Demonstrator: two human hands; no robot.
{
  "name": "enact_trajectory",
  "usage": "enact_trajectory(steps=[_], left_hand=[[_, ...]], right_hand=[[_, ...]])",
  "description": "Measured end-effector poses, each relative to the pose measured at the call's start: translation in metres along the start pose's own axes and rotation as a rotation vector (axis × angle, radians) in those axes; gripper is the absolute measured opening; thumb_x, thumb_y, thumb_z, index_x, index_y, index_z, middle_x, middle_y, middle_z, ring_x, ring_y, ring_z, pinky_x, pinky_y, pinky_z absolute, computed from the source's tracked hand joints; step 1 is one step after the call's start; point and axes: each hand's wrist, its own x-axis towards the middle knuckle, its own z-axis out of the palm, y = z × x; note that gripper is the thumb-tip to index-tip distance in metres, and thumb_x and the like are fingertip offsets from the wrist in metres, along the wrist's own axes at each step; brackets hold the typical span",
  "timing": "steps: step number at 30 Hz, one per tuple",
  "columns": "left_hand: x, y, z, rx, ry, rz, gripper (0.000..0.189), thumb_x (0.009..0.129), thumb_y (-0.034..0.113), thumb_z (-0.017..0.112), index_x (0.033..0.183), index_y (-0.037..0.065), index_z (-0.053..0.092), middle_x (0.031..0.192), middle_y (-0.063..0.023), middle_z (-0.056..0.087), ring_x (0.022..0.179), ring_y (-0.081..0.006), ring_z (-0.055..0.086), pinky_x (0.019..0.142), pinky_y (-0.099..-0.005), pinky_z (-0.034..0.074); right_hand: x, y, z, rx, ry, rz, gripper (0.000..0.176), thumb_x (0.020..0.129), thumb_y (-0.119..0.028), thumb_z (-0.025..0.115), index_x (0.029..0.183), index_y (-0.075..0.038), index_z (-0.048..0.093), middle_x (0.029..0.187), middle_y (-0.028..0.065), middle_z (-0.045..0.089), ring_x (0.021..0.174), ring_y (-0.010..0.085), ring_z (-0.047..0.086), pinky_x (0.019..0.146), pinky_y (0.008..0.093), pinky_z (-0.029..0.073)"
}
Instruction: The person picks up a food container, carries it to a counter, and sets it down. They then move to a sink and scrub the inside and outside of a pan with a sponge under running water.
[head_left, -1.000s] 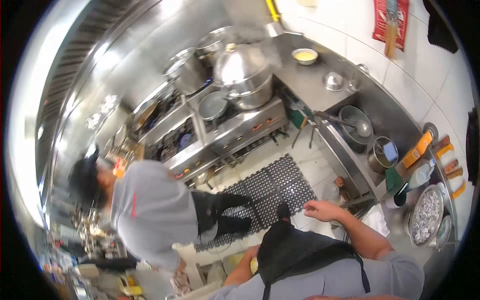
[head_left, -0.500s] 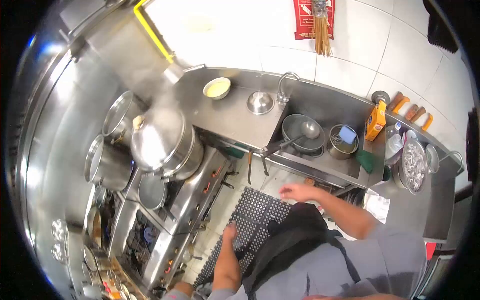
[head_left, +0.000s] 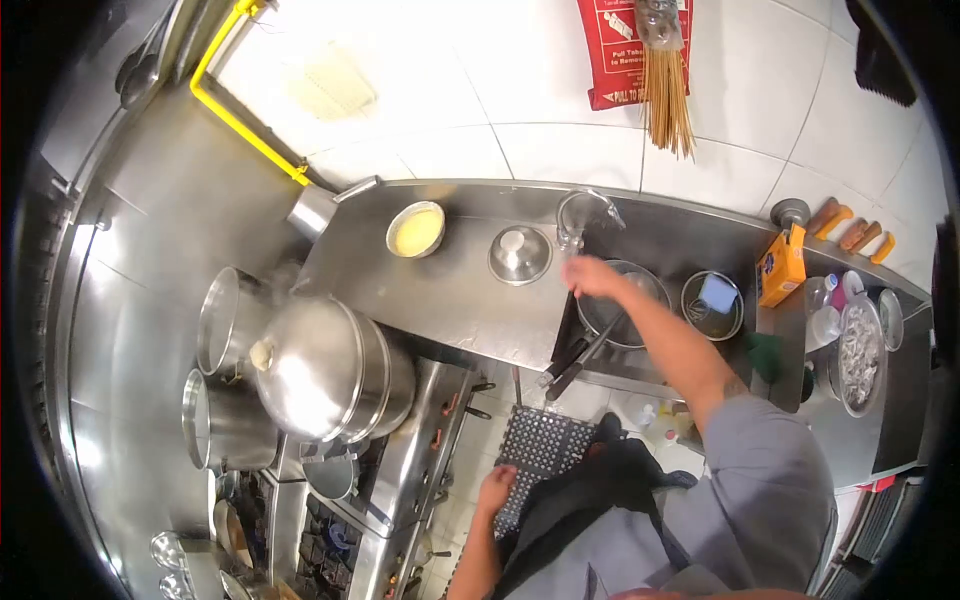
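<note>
My right hand [head_left: 592,277] reaches over the left edge of the sink, right by the base of the faucet [head_left: 572,240]. Its fingers are loosely bent and apart, with nothing seen in them. Under my forearm a wok [head_left: 655,290] sits in the sink, and the dark handle of a ladle [head_left: 590,357] juts over the front edge. Left of the hand, a metal bowl [head_left: 519,262] lies upside down on the steel counter [head_left: 450,300]. My left hand [head_left: 497,488] hangs low above the black floor mat [head_left: 545,440], fingers curled in, holding nothing visible.
A bowl of yellow liquid [head_left: 417,232] stands at the counter's back. A large lidded steamer pot [head_left: 315,370] occupies the stove at left. The sink also holds a pot [head_left: 712,325] with a blue sponge [head_left: 718,293]. An orange box [head_left: 780,268] stands right of it.
My right hand has moved up and forward from above the floor to beside the faucet. My left hand has shifted slightly lower and right in view. The camera view has shifted too.
</note>
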Motion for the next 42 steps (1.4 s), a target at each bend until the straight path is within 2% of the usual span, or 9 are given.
enact_trajectory(steps=[6, 9, 12, 16, 26, 29, 32, 36, 42], left_hand=[[0.044, 0.14, -0.021, 0.004, 0.216, 0.294, 0.039, 0.093, 0.028, 0.062, 0.117, -0.002, 0.059, 0.104, -0.0145, 0.068, 0.097, -0.0215, 0.064, 0.087, -0.0335, 0.049], [0.097, 0.258, -0.012, 0.204, 0.183, 0.564, 0.043, 0.089, 0.026, 0.066, 0.119, -0.003, 0.058, 0.114, -0.0202, 0.065, 0.107, -0.0298, 0.062, 0.093, -0.0376, 0.047], [0.161, 0.353, 0.011, 0.455, 0.217, 0.764, 0.049, 0.085, 0.025, 0.068, 0.125, 0.0, 0.055, 0.125, -0.0229, 0.057, 0.111, -0.0366, 0.057, 0.097, -0.042, 0.045], [0.25, 0.412, 0.028, 0.889, 0.279, 0.994, 0.064, 0.081, 0.03, 0.071, 0.138, 0.012, 0.049, 0.148, -0.02, 0.037, 0.135, -0.0386, 0.036, 0.108, -0.0493, 0.034], [0.245, 0.386, -0.002, 1.391, -0.07, 1.036, 0.083, 0.074, 0.042, 0.074, 0.146, 0.017, 0.041, 0.156, -0.0203, 0.023, 0.145, -0.0429, 0.016, 0.113, -0.0582, 0.021], [0.223, 0.386, 0.027, 1.2, 0.036, 1.141, 0.073, 0.077, 0.036, 0.074, 0.14, 0.011, 0.047, 0.15, -0.0225, 0.035, 0.141, -0.0425, 0.027, 0.112, -0.0555, 0.026], [0.229, 0.409, 0.098, 0.411, -0.366, 1.105, 0.056, 0.086, 0.028, 0.07, 0.134, 0.006, 0.052, 0.133, -0.0208, 0.054, 0.125, -0.0371, 0.049, 0.105, -0.0489, 0.039], [0.237, 0.473, 0.193, -0.592, -0.781, 0.22, 0.021, 0.094, 0.021, 0.063, 0.109, 0.006, 0.059, 0.097, -0.007, 0.064, 0.085, -0.018, 0.063, 0.075, -0.0324, 0.053], [0.282, 0.519, 0.24, -0.237, -0.694, 0.17, 0.015, 0.095, 0.017, 0.057, 0.101, 0.004, 0.062, 0.083, -0.0079, 0.065, 0.075, -0.0188, 0.064, 0.07, -0.0324, 0.054]], right_hand=[[-0.147, -0.017, 0.098, -0.739, 0.022, 0.523, 0.065, 0.087, -0.057, 0.052, 0.119, -0.002, 0.065, 0.127, 0.0249, 0.059, 0.117, 0.0375, 0.058, 0.094, 0.0443, 0.047], [-0.125, 0.029, 0.12, -0.513, 0.188, 0.627, 0.063, 0.082, -0.059, 0.054, 0.1, -0.001, 0.071, 0.112, 0.0191, 0.067, 0.099, 0.0337, 0.065, 0.085, 0.0462, 0.05], [-0.136, 0.009, 0.096, -0.039, 0.246, 0.67, 0.048, 0.079, -0.045, 0.061, 0.088, 0.001, 0.069, 0.091, 0.0135, 0.069, 0.08, 0.0274, 0.066, 0.073, 0.0418, 0.053], [-0.171, 0.043, 0.058, 1.562, 0.233, 0.673, 0.017, 0.082, -0.019, 0.061, 0.09, -0.004, 0.063, 0.066, 0.0001, 0.054, 0.052, 0.0133, 0.051, 0.047, 0.0284, 0.042], [-0.286, 0.023, 0.034, -0.923, 0.419, 0.554, 0.043, 0.076, -0.004, 0.063, 0.116, 0.004, 0.053, 0.093, 0.0277, 0.067, 0.084, 0.0368, 0.068, 0.074, 0.0418, 0.055], [-0.288, -0.028, 0.022, -0.843, 0.41, 0.763, 0.048, 0.078, -0.003, 0.058, 0.125, 0.002, 0.047, 0.104, 0.0242, 0.064, 0.091, 0.0371, 0.067, 0.077, 0.0455, 0.055], [-0.308, -0.033, 0.031, -0.854, 0.586, 0.779, 0.049, 0.08, -0.004, 0.056, 0.129, -0.005, 0.046, 0.109, 0.0199, 0.061, 0.093, 0.0374, 0.066, 0.077, 0.0469, 0.054], [-0.344, -0.062, 0.055, -0.732, 0.81, 0.935, 0.051, 0.082, -0.005, 0.054, 0.132, -0.011, 0.048, 0.116, 0.0166, 0.062, 0.097, 0.0387, 0.065, 0.082, 0.0487, 0.053], [-0.378, -0.024, 0.061, -0.735, 0.848, 1.039, 0.047, 0.084, -0.01, 0.055, 0.131, -0.011, 0.051, 0.11, 0.0194, 0.066, 0.1, 0.0388, 0.064, 0.085, 0.05, 0.051]])
